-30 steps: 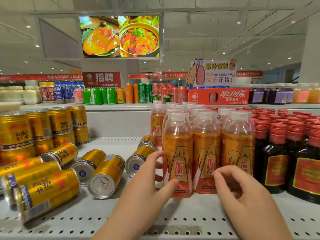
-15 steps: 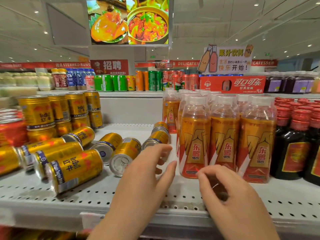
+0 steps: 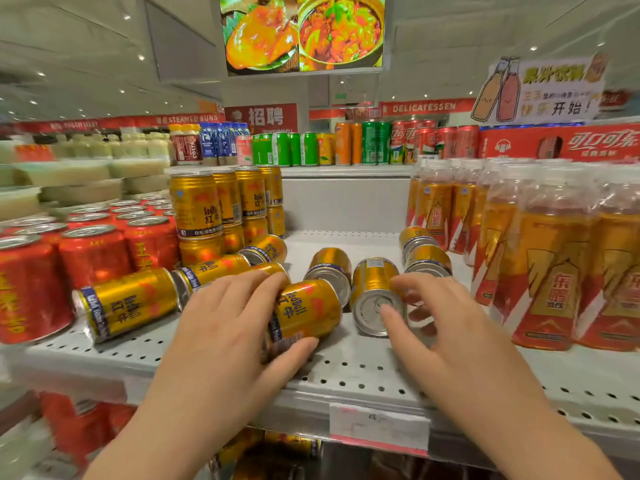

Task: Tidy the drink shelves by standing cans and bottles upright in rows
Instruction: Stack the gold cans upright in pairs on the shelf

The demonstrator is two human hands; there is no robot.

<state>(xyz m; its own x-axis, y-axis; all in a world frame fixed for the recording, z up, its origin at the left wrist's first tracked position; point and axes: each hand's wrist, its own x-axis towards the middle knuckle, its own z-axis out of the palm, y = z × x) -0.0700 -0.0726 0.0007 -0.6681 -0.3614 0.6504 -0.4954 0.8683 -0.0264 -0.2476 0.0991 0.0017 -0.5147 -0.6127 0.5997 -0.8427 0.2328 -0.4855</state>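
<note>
Left hand (image 3: 225,327) is clamped over a toppled gold can (image 3: 306,313) at the front of the shelf (image 3: 346,379), fingers curled across its top and thumb tucked beneath. Right hand (image 3: 450,327) is cupped round a neighbouring end-on can (image 3: 374,292), thumb laid across the lid and fingers curved along the side. Whether that grasp is fully closed cannot be told.

At the right, the orange bottles (image 3: 540,271) are stood upright in close rows, so that section is judged finished. At the left, the red cans (image 3: 93,258) are likewise upright and packed together. Behind them the stacked gold cans (image 3: 195,206) are set upright, two high.

What remains is the open stretch between these groups. There the loose gold cans (image 3: 128,303) are seen lying on their sides: three near the red cans, one behind the held pair, and two just beside the bottles. None of these, nor the two under the hands, has yet been stood up. The can row is therefore judged barely begun.
</note>
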